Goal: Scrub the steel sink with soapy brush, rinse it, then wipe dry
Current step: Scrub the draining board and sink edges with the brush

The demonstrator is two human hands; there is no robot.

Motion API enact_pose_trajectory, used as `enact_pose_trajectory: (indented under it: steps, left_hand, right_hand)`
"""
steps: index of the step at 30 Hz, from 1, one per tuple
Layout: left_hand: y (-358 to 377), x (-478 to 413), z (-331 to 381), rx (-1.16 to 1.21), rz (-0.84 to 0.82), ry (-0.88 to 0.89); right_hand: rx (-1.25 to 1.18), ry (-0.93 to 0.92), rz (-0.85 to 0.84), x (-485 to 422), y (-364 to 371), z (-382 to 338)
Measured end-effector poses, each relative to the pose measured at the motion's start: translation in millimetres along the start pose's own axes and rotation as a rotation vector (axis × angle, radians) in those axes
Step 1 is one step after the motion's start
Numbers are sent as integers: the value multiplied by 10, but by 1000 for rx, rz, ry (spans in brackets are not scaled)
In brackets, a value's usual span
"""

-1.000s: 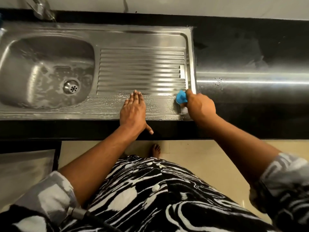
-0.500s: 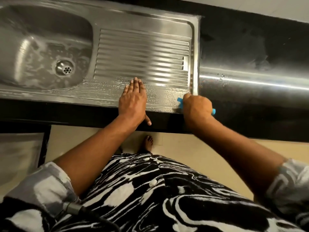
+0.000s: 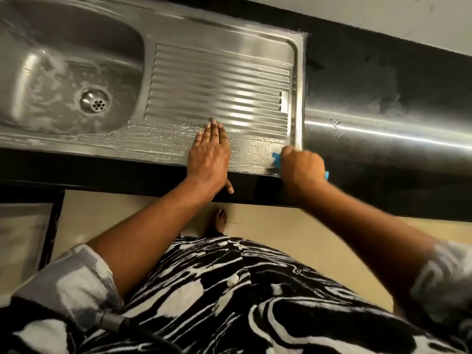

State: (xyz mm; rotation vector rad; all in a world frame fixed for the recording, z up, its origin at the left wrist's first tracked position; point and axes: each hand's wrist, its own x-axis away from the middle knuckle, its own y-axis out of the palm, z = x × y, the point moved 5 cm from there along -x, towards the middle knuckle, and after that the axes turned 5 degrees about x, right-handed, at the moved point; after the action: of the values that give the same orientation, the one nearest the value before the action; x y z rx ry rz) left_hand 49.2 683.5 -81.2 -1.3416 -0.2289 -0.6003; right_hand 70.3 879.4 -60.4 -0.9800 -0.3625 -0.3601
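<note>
The steel sink [image 3: 224, 26] sits in a black counter [image 3: 383, 72], its bowl at the left and the ribbed drainboard [image 3: 217, 88] to the right. Soap film covers the near rim. The left hand [image 3: 208, 154] lies flat, fingers straight, on that rim. The right hand [image 3: 302, 166] grips a blue brush [image 3: 276, 157] at the sink's near right corner.

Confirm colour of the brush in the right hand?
The brush is bright blue, mostly hidden inside the right hand; shown in the head view.
</note>
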Motion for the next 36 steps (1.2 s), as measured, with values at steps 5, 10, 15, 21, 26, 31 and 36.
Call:
enact_pose_trajectory:
  steps: [5, 10, 15, 21, 26, 31, 36]
  left_hand:
    - [8, -32, -16, 8, -8, 15]
    - [12, -42, -33, 14, 9, 24]
    - [22, -64, -77, 47, -27, 39]
    - [-3, -11, -56, 26, -1, 59]
    - [-33, -63, -51, 29, -29, 84]
    - [3, -74, -100, 32, -28, 69]
    - [15, -63, -107, 32, -10, 37]
  right_hand:
    - [-41, 11, 10, -212, -28, 67]
    - [-139, 19, 124, -737, -297, 242]
    - [-184, 2, 69, -241, -41, 159]
    - [-185, 33, 18, -39, 162, 130]
    - [-204, 56, 43, -703, -108, 315]
    - [-186, -34, 38, -534, -32, 360]
    - [-290, -144, -202, -318, 235, 375]
